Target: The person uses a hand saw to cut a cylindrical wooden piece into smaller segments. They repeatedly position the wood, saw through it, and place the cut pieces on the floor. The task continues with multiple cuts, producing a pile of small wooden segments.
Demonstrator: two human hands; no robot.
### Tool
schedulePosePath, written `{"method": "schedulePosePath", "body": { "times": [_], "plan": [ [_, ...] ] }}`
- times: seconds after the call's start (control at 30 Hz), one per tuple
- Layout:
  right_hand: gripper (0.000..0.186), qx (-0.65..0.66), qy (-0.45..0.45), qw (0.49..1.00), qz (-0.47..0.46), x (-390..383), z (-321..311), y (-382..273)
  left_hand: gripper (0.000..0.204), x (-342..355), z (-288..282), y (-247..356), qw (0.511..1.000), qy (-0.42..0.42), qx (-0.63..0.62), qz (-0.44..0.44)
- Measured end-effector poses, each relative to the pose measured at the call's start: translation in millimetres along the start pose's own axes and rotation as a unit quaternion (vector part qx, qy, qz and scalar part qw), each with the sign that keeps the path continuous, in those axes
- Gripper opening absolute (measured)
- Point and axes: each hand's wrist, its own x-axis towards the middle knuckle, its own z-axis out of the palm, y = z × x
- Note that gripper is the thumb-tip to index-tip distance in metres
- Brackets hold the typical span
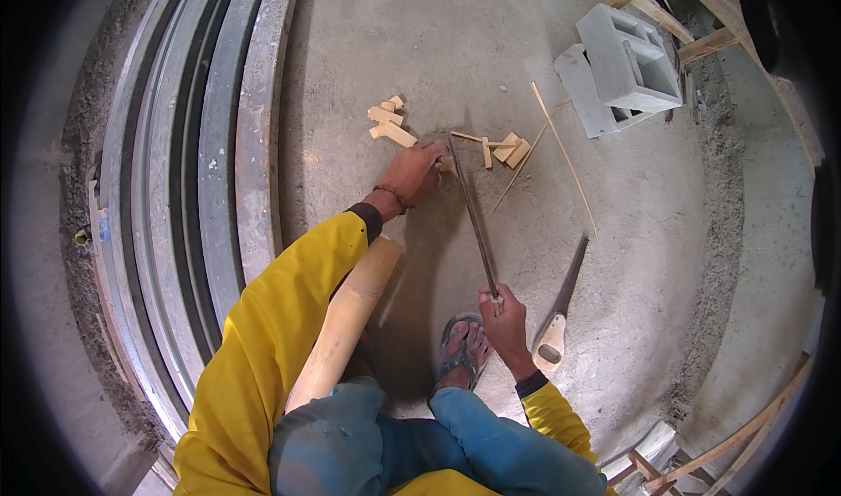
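My left hand (pixel 416 176) grips a small pale piece of wood (pixel 446 164) beside the far end of a long, narrow dark blade (pixel 473 216). My right hand (pixel 503 316) is closed round the blade's handle, near my sandalled foot. Small cut wood pieces (pixel 389 121) lie in a pile beyond my left hand, with more pieces (pixel 509 149) and thin sticks (pixel 564 159) to its right. A thick bamboo length (pixel 337 329) leans along my left forearm and leg. A handsaw (pixel 552 338) with a wooden handle lies on the floor to the right of my right hand.
Long grey metal channels (pixel 222 189) run along the left on the concrete floor (pixel 403 31). Hollow concrete blocks (pixel 626 62) stand at the upper right beside a wooden frame (pixel 714 5). More timber (pixel 753 421) is at the lower right.
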Motion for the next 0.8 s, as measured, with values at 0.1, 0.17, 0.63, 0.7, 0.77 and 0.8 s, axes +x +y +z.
{"method": "schedulePosePath", "body": {
  "times": [0.1, 0.17, 0.63, 0.7, 0.77, 0.8],
  "plan": [
    [0.024, 0.000, 0.002, 1.000, -0.005, 0.6, 1.0, -0.9, 0.026, -2.1, -1.0, -0.4, 1.000, 0.007, 0.008, 0.010],
    [0.024, 0.000, 0.005, 1.000, -0.008, 0.6, 1.6, 0.0, 0.027, -2.2, -0.9, 1.0, 1.000, 0.009, 0.014, 0.021],
    [0.024, -0.003, 0.004, 1.000, -0.003, -2.2, 2.8, 2.4, 0.027, -2.4, 2.8, -2.7, 0.999, 0.009, 0.030, 0.019],
    [0.024, -0.012, -0.004, 1.000, -0.002, -1.0, 0.1, 2.5, 0.027, -2.5, 1.3, -0.6, 0.999, 0.012, 0.025, 0.017],
    [0.024, -0.015, -0.007, 1.000, 0.000, -0.5, -1.9, 0.5, 0.028, -2.9, -0.8, 3.8, 1.000, 0.008, 0.014, 0.009],
    [0.023, -0.014, -0.006, 1.000, 0.002, -0.6, -2.7, -1.3, 0.028, -1.5, -2.6, 6.6, 1.000, 0.006, 0.022, 0.005]
  ]
}}
